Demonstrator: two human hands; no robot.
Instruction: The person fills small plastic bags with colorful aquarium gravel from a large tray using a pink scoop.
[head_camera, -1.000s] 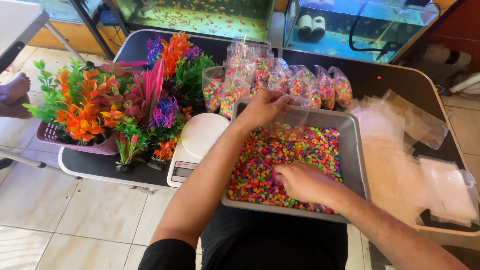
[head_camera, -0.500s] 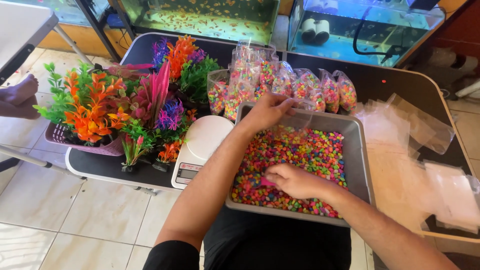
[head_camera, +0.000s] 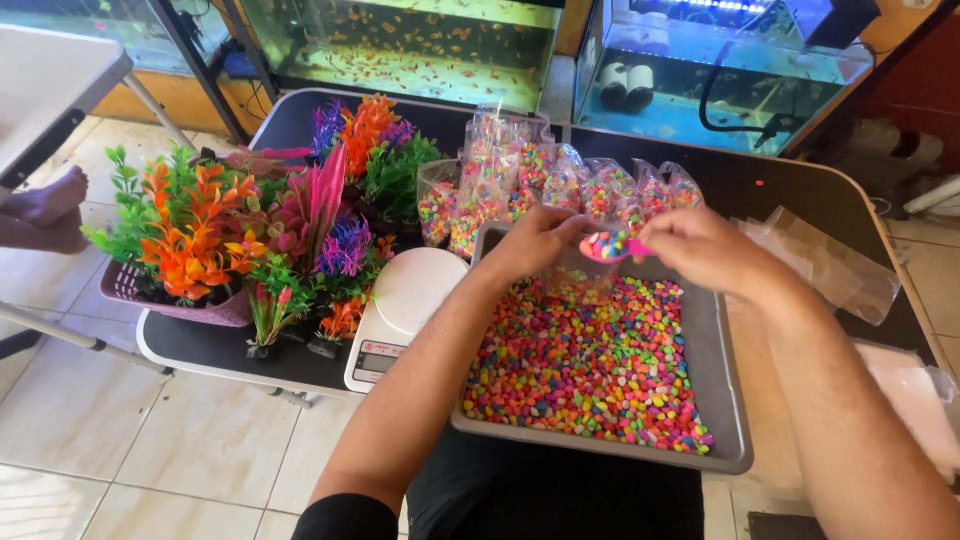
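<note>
Holding a pink scoop (head_camera: 612, 246) of coloured gravel in right hand (head_camera: 700, 250); left hand (head_camera: 535, 240) pinches a clear bag (head_camera: 590, 285) over the grey tray (head_camera: 728, 400).

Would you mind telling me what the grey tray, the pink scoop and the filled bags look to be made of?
Grey tray: likely moulded plastic, matte, with rounded rim. Pink scoop: probably glossy plastic, judging by its bright uniform colour. Filled bags: thin clear plastic film; the pebbles show through and it glints.

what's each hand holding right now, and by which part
The right hand holds a pink scoop of coloured gravel by its handle end. The left hand pinches something at the scoop, probably a clear bag; too unclear to tell.
</note>
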